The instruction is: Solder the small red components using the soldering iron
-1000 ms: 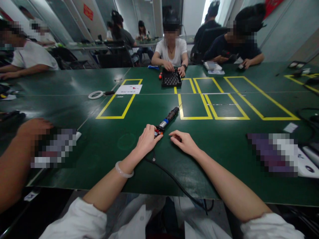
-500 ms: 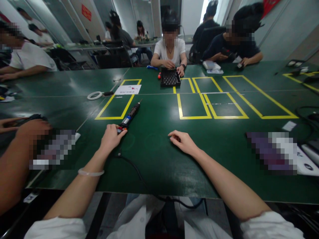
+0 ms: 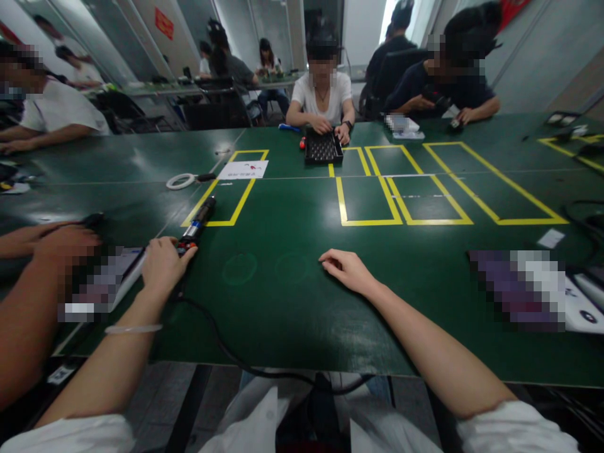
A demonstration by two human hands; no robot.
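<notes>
My left hand [image 3: 164, 267], with a pale bangle at its wrist, is closed around the rear of a corded electric screwdriver [image 3: 197, 225]. The tool lies low over the table, its black tip pointing away and slightly right, across the left corner of a yellow taped frame [image 3: 219, 223]. Its black cord [image 3: 214, 330] curves from behind my left hand over the table's front edge. My right hand [image 3: 348, 269] rests on the green table [image 3: 278, 314] with loosely bent fingers and holds nothing.
A pixelated device [image 3: 108, 280] lies left beside a neighbour's arm [image 3: 28, 302]. At the right lies a pixelated dark and white item [image 3: 523, 289]. Across the table, a person works over a black tray [image 3: 323, 148]. A white ring-shaped cable [image 3: 180, 181] and paper sheet [image 3: 244, 169] lie farther back.
My left hand has carried the screwdriver left from the table's middle to the left taped frame, its cord trailing along. My right hand has stayed in place.
</notes>
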